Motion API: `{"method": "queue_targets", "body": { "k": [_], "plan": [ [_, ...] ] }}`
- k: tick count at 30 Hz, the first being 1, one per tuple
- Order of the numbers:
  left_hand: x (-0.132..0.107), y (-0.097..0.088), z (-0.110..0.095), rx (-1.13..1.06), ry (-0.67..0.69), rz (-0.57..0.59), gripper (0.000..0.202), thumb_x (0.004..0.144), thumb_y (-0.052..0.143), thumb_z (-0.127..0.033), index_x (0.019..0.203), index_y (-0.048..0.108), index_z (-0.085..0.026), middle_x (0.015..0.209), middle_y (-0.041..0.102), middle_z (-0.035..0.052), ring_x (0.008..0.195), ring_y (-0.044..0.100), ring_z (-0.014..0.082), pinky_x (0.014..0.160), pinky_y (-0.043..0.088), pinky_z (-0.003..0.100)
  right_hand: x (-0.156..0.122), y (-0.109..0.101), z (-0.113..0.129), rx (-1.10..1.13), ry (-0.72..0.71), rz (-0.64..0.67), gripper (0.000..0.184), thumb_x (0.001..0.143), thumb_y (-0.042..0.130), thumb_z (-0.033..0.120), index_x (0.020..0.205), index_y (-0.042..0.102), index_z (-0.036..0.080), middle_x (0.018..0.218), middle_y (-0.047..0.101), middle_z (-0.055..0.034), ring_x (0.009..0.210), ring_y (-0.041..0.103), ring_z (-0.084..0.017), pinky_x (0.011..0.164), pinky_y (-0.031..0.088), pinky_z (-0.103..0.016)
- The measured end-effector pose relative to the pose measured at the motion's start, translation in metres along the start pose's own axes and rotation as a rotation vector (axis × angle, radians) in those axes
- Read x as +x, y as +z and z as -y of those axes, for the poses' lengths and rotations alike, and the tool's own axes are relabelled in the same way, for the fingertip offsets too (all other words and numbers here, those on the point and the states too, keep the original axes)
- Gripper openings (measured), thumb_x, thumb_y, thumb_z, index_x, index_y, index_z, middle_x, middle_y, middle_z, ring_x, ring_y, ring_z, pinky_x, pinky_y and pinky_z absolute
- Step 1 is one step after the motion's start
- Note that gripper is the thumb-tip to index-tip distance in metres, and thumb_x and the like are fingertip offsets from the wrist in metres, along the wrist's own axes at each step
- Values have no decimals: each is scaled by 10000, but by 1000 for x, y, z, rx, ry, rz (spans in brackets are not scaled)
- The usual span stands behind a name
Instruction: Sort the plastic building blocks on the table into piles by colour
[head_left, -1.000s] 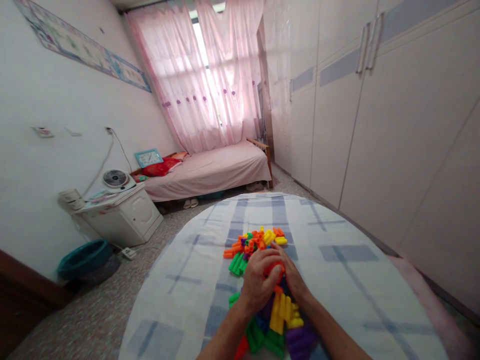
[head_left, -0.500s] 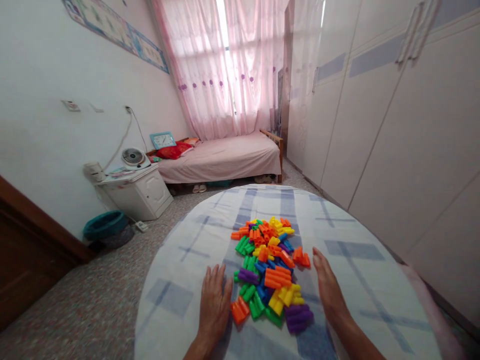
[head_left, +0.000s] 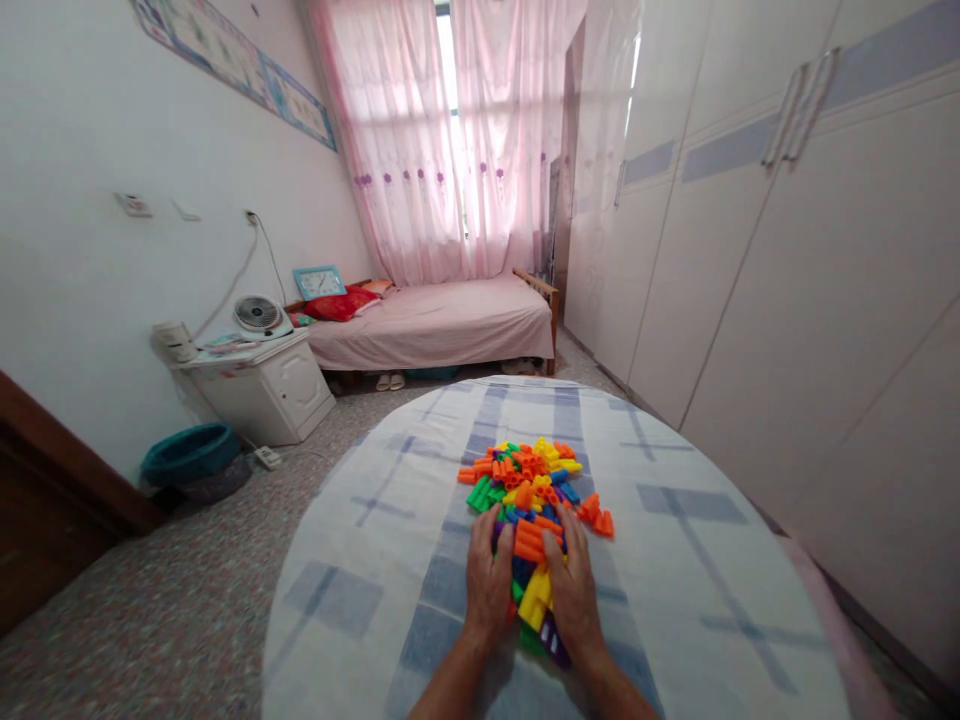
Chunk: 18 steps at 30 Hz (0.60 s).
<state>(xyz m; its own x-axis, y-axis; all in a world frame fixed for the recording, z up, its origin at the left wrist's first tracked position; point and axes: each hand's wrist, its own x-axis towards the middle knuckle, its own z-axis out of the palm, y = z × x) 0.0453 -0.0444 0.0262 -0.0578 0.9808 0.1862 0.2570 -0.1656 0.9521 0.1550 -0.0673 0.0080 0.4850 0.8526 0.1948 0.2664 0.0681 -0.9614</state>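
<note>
A heap of plastic building blocks (head_left: 534,463), tube-shaped in orange, yellow, green, blue and purple, lies on the round table. My left hand (head_left: 489,580) presses against the near left side of the heap, fingers bent over blocks, with a bit of purple showing by the thumb. From the right, my right hand (head_left: 576,595) curls over the heap, its thumb against an orange block (head_left: 529,541). Between the palms are a yellow block (head_left: 535,598) and a dark purple block (head_left: 555,640). Both hands cover several other blocks.
A checked cloth (head_left: 360,560) covers the table. Beyond it stand a bed (head_left: 442,325) and a white bedside cabinet (head_left: 277,385) carrying a small fan (head_left: 260,315). A teal bin (head_left: 191,455) is on the floor at left; wardrobes (head_left: 750,270) line the right.
Both hands have moved inward from either side of the heap and now grip its near part. The near blocks have been pushed closer together. The view has shifted slightly.
</note>
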Motion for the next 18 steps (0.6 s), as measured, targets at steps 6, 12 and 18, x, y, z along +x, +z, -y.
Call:
{"method": "queue_targets", "body": {
  "k": [6, 12, 18],
  "plan": [
    [11, 16, -22, -111, 93, 50, 350, 849, 496, -329, 1137, 593, -154, 1186, 593, 111, 1128, 527, 219, 1016, 394, 347, 23, 10, -20, 167, 45, -4, 639, 846, 380, 584, 1350, 428, 194, 1426, 425, -71, 1318, 374, -230, 1057, 350, -357],
    [23, 17, -32, 92, 360, 2, 297, 763, 611, -256, 1057, 636, -221, 1158, 589, 94, 1108, 523, 249, 1029, 390, 433, 39, 14, -24, 347, 22, 55, 597, 873, 339, 543, 1373, 423, 228, 1354, 521, -34, 1202, 516, -228, 893, 504, -337],
    [24, 11, -32, 295, 606, 68, 289, 738, 619, -233, 1023, 662, -239, 1308, 509, 115, 1201, 471, 294, 1025, 387, 490, 56, 9, -12, 294, 16, 48, 609, 829, 353, 570, 1303, 520, 225, 1279, 584, -56, 1224, 489, -266, 972, 448, -424]
  ]
}}
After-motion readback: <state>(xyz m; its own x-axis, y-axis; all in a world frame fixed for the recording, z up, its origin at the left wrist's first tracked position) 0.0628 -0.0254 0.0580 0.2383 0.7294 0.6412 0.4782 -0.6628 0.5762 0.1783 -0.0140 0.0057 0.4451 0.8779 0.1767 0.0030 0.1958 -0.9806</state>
